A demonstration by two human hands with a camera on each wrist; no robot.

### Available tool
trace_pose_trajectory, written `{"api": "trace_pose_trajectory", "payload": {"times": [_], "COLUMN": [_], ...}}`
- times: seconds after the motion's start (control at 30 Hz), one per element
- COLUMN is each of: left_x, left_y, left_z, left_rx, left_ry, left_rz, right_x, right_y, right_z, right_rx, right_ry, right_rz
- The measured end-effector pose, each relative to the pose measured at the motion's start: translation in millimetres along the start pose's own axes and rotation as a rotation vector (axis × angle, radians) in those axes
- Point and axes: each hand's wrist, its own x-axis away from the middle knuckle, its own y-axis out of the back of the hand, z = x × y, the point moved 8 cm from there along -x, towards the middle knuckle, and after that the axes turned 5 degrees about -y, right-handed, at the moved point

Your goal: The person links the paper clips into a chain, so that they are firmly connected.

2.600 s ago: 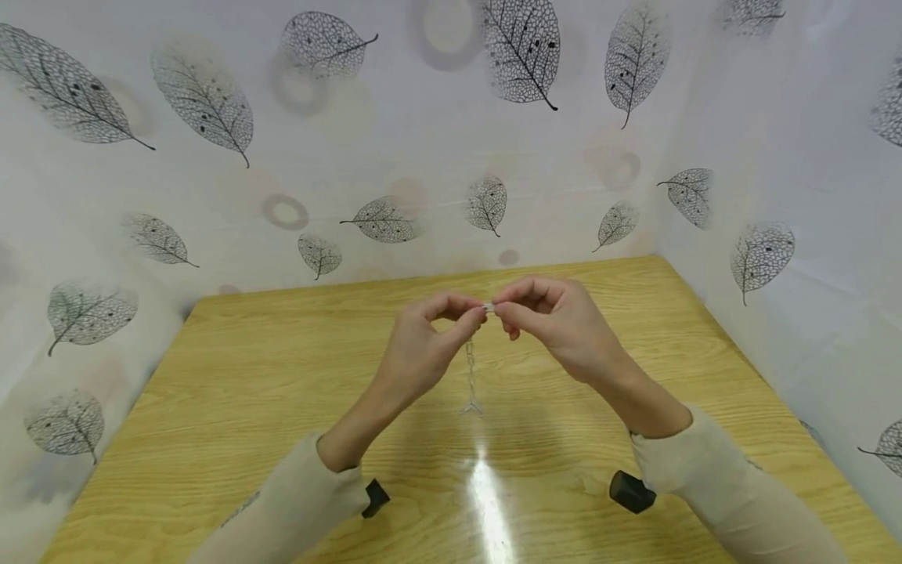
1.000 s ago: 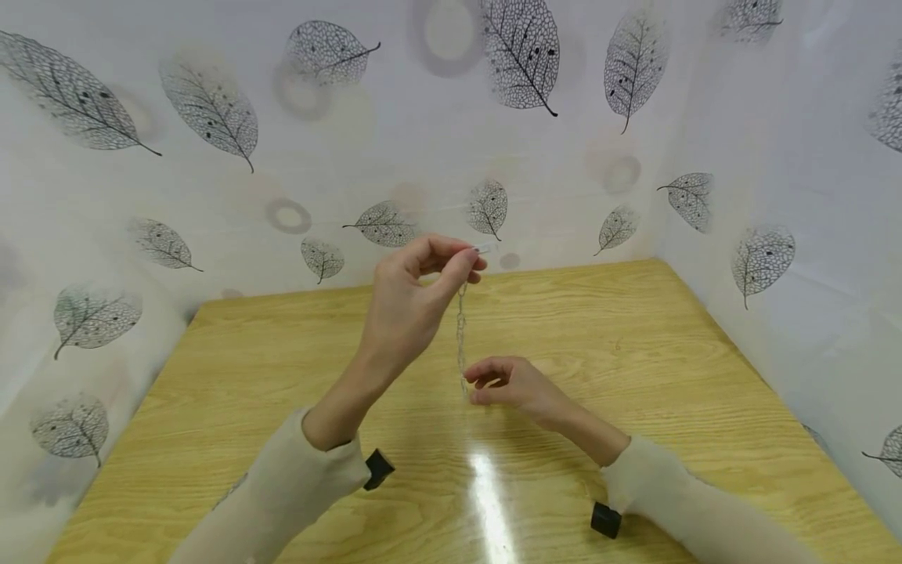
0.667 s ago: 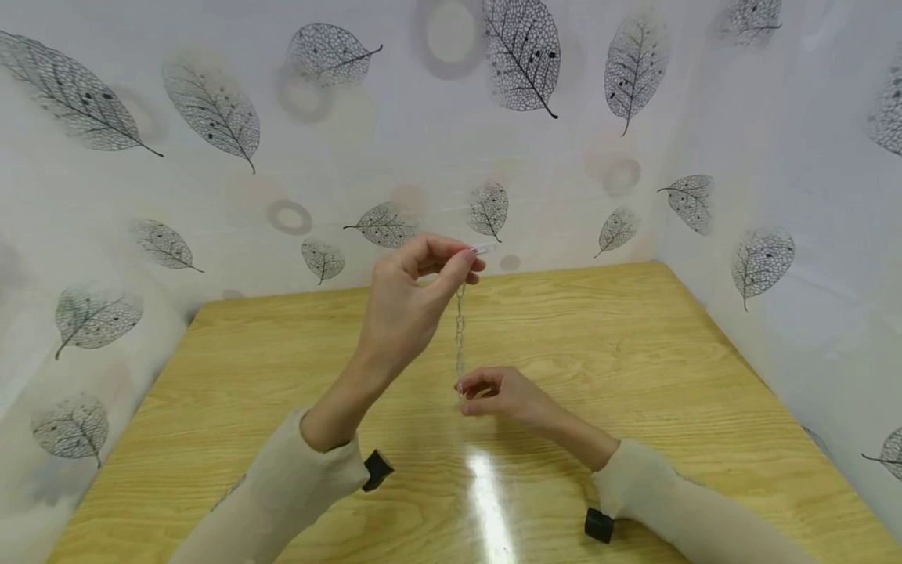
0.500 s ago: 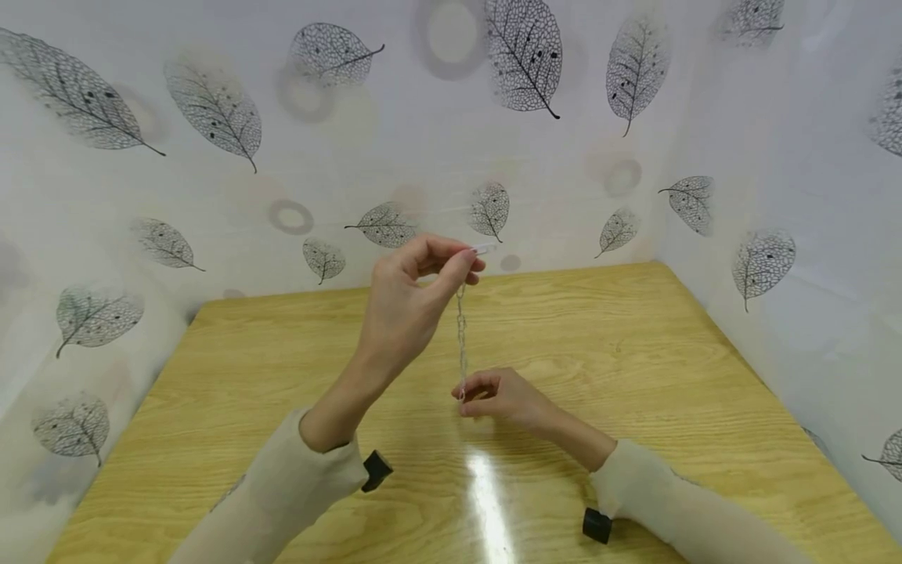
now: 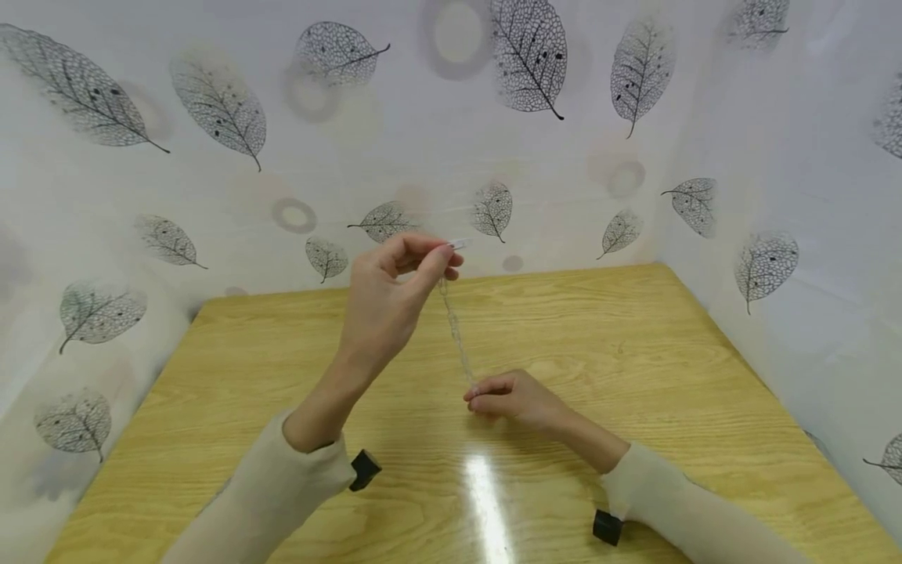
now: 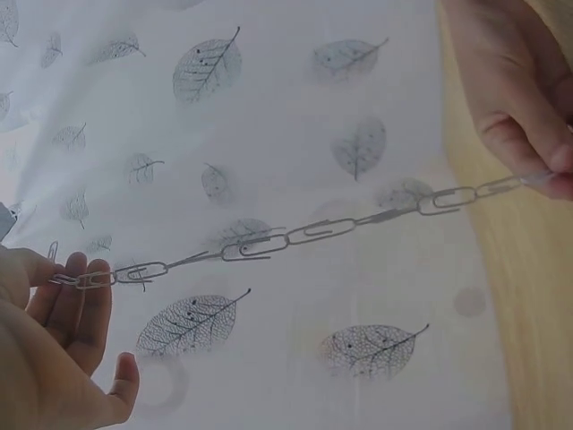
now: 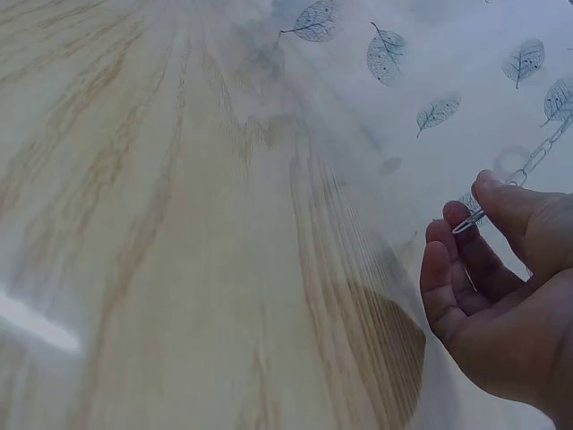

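Observation:
A chain of several linked silver paper clips [image 6: 322, 231] stretches between the two hands. My left hand [image 5: 386, 294] is raised and pinches the upper end between thumb and fingers, with one clip end poking out past the fingertips. Lower and to the right, my right hand [image 5: 517, 401] pinches the bottom end above the wooden table [image 5: 599, 337]. In the right wrist view, the last paper clip [image 7: 467, 222] sticks out between the thumb and forefinger. The chain slants down to the right and looks taut.
White cloth walls [image 5: 451, 157] printed with grey leaves stand behind the table and at both sides. Small black devices [image 5: 364, 470] are worn at the wrists by the beige sleeves [image 5: 264, 486]. Light glares off the tabletop's front middle.
Earlier both hands met at the chain's top. The right hand then went down to the lower end and now pinches it. The left hand has shifted slightly left, and the chain has gone from hanging straight to slanting.

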Motion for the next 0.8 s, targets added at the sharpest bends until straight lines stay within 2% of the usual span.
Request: {"api": "trace_pose_trajectory", "payload": {"times": [0.17, 0.3, 0.47, 0.63, 0.8], "left_x": [3.8, 6.5, 9.9, 14.4, 19.9], "left_y": [12.6, 21.5, 32.7, 41.1, 46.9], "left_z": [6.8, 11.0, 18.6, 28.8, 37.9], "left_rx": [-0.014, -0.021, -0.028, -0.015, -0.039], "left_ry": [0.03, 0.04, 0.055, 0.076, 0.101], "left_rz": [-0.034, -0.062, -0.103, -0.13, -0.133], "right_x": [4.6, 9.2, 15.5, 20.5, 25.9], "right_y": [12.5, 24.5, 39.0, 52.1, 60.5], "right_z": [-6.2, -10.2, -12.5, -6.7, 3.6], "right_rx": [-0.041, -0.186, -0.365, -0.443, -0.488], "right_ry": [-0.046, -0.076, -0.095, -0.032, 0.053], "right_rz": [-0.06, -0.104, -0.113, -0.101, -0.048]}}
